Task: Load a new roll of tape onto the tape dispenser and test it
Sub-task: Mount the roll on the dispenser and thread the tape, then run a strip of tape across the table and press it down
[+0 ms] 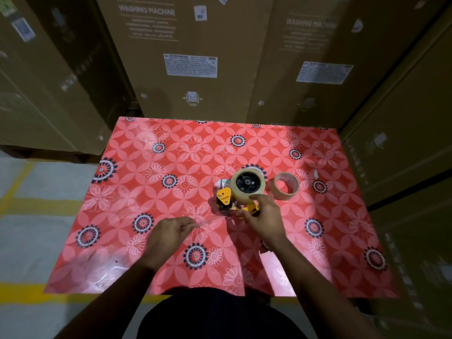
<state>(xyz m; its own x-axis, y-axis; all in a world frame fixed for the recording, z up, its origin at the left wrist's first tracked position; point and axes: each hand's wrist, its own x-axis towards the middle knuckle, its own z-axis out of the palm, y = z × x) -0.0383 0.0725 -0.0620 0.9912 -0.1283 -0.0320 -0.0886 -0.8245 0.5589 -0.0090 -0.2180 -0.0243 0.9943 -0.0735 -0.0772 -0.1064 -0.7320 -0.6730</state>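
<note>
Tall brown cartons (193, 57) printed "WASHING MACHINE" crowd the far edge and both sides of a desk (151, 167) covered in a red floral sheet, with grey floor and yellow lines (36, 205) showing at left. Right of centre on the desk lies a yellow tape dispenser (223, 195), a roll of clear tape (248, 183) seated on its black hub. Just beside it to the right, apart from it, a used cardboard core (286, 185) lies flat on the sheet. Nothing stands between the person and the dispenser. The right hand (265, 216) reaches in from below, wrist bent, its fingers curled around the dispenser's yellow handle end. The left hand (168, 232) hovers low over the desk to the left of the dispenser, knuckles up, fingers pinched together on a strip of clear tape (210, 220) that stretches faintly toward the dispenser. Both forearms are bare, extending from a dark-clothed torso at the bottom edge.
</note>
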